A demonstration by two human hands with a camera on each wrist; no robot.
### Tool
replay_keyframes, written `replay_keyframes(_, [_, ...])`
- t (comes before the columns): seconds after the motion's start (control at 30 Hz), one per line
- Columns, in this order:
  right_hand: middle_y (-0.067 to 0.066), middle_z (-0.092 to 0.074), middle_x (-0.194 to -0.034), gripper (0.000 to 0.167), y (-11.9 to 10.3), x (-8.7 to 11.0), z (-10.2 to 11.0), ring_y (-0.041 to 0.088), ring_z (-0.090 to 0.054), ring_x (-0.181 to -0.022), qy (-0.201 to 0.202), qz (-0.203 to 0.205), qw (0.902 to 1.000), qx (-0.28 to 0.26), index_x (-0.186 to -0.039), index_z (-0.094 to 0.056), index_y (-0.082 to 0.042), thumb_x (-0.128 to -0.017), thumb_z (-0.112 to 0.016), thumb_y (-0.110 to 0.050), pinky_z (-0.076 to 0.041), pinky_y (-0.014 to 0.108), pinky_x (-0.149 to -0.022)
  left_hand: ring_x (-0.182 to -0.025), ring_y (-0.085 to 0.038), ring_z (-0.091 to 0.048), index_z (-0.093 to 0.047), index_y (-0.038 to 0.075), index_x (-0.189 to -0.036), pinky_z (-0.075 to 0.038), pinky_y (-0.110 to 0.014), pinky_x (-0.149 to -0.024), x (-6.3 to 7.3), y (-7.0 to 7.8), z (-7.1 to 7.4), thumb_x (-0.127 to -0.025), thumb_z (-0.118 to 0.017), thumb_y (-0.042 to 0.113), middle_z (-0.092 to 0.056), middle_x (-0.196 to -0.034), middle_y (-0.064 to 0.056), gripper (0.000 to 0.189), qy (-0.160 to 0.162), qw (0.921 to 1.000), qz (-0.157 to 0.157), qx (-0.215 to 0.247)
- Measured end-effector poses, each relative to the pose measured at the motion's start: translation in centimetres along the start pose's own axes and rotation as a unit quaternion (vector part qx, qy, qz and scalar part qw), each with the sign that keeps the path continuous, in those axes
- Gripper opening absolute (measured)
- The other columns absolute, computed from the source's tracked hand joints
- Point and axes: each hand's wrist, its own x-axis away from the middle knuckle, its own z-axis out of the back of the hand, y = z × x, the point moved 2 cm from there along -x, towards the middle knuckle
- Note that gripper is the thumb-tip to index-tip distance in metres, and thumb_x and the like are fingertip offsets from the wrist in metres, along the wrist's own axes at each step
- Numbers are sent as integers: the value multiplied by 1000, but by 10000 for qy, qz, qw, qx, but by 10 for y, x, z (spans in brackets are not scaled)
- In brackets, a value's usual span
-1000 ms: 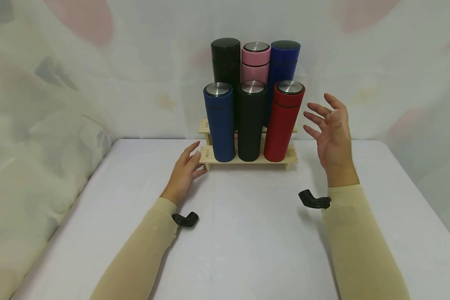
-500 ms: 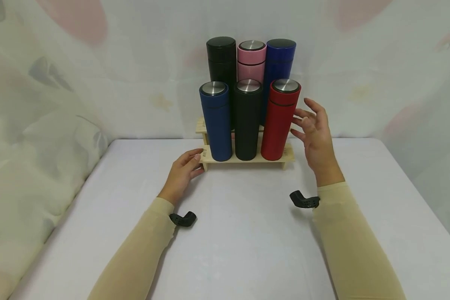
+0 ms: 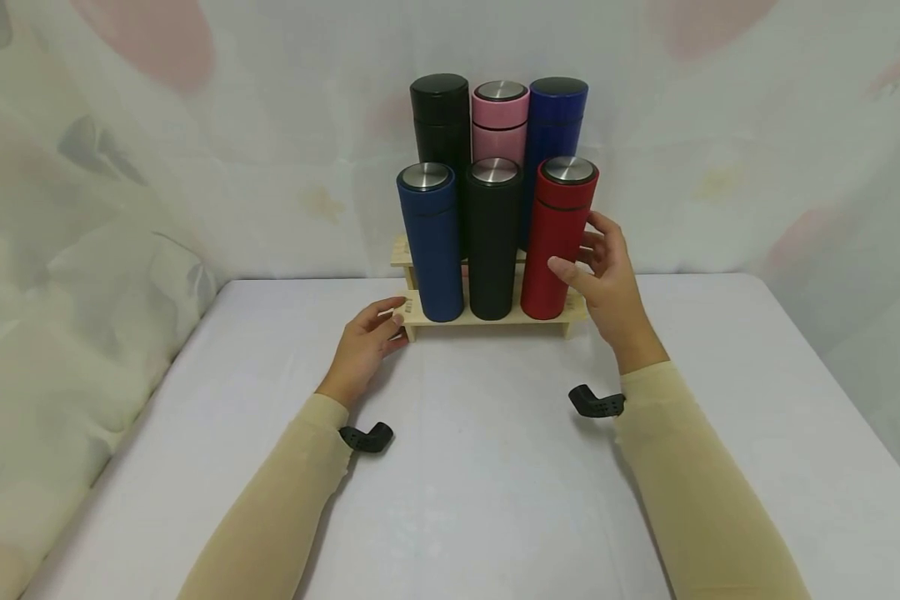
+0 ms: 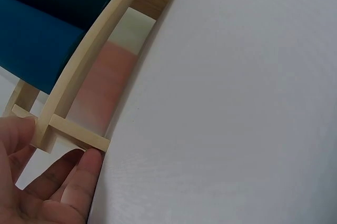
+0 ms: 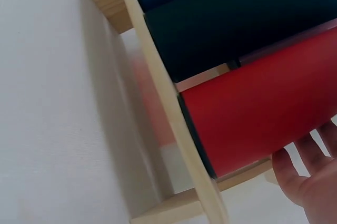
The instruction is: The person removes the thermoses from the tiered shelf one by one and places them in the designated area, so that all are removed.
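A two-tier wooden rack (image 3: 487, 323) carries two rows of thermos flasks. Along the lower front tier are a blue flask (image 3: 432, 250), a black flask (image 3: 493, 242) and, at the right end, a red flask (image 3: 555, 225) with a steel lid. My left hand (image 3: 360, 350) holds the rack's left end; in the left wrist view its thumb (image 4: 18, 134) is on the shelf end and its fingertips are by the leg. My right hand (image 3: 607, 287) grips the red flask, thumb across its front and fingers at its right side, partly hidden. The right wrist view shows the fingers (image 5: 287, 174) against it.
Behind, on the upper tier, stand a black flask (image 3: 441, 125), a pink flask (image 3: 500, 125) and a dark blue flask (image 3: 557, 125). The rack is at the back of a white table (image 3: 450, 467), close to a patterned cloth backdrop (image 3: 292, 125).
My right hand has moved left from beside the rack to the red flask, and its thumb has come round the front. The left hand has stayed at the rack's left end, settling onto it.
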Motion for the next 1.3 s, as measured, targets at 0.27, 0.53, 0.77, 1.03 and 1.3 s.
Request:
replay_keyframes(0.27, [8, -50, -153, 83, 7, -1, -8, 29, -50, -137, 69, -47, 9972, 748, -165, -38, -18, -96, -85, -17, -49, 47, -109, -132, -36, -61, -60, 5, -154, -56, -45, -109, 1, 3, 0, -113, -62, 10, -55, -151, -20, 42, 39, 10000, 25, -4])
replay_keyframes(0.53, [6, -51, -153, 83, 6, 0, -11, 28, -52, -136, 124, 90, 9936, 1123, -164, -38, -14, -96, -85, -15, -51, 47, -109, -134, -33, -60, -59, 5, -154, -56, -44, -109, 1, 3, 0, -113, -63, 10, -55, -151, -20, 42, 23, 10000, 31, 37])
replay_keyframes(0.77, [6, -52, -152, 82, 3, 0, -11, 28, -53, -134, 171, 179, 9920, 1235, -163, -39, -13, -95, -85, -13, -53, 45, -106, -135, -33, -59, -59, 5, -154, -56, -44, -109, 1, 3, 0, -113, -63, 11, -54, -153, -19, 42, -4, 10000, 20, 14])
replay_keyframes(1.03, [6, -54, -151, 81, -1, 1, -9, 28, -54, -134, 166, 137, 9903, 1375, -162, -40, -13, -95, -86, -14, -53, 47, -108, -135, -34, -59, -58, 4, -155, -56, -44, -109, 0, 2, 2, -112, -64, 11, -53, -154, -20, 43, -8, 10000, 14, 29])
replay_keyframes(1.3, [7, -53, -151, 82, -11, 1, 0, 28, -55, -132, 374, 133, 9887, 1442, -163, -40, -14, -95, -86, -15, -54, 46, -105, -132, -37, -61, -59, 5, -155, -56, -42, -109, -1, 2, 3, -112, -64, 12, -55, -151, -21, 43, -7, 9999, 87, 62])
